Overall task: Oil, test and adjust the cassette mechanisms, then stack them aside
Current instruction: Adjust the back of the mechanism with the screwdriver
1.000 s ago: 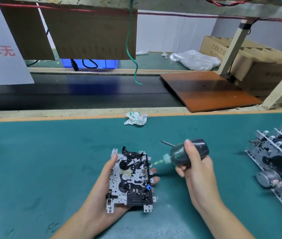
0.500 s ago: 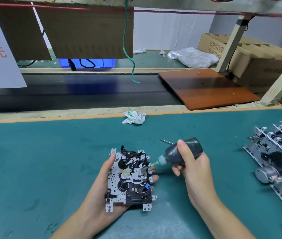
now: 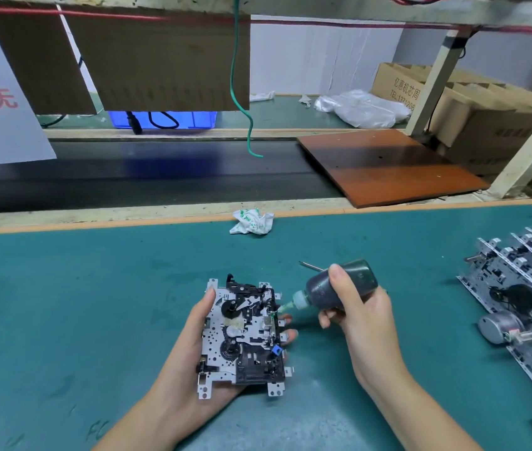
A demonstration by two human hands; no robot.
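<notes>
A cassette mechanism, a grey metal plate with black plastic parts and a small blue piece, lies face up in my left hand. That hand cups it from below, thumb on its left edge, fingertips showing past its right edge. My right hand grips a dark oil bottle tilted to the left. The bottle's green nozzle tip touches the upper right edge of the mechanism.
The work goes on over a green mat. Several more cassette mechanisms lie in an overlapping row at the right edge. A thin metal tool lies behind the bottle. A crumpled wrapper sits near the mat's far edge, before a dark conveyor belt.
Both hands have stayed close together over the mat. The nozzle tip has stayed at the mechanism's upper right edge, with only a slight shift of the view.
</notes>
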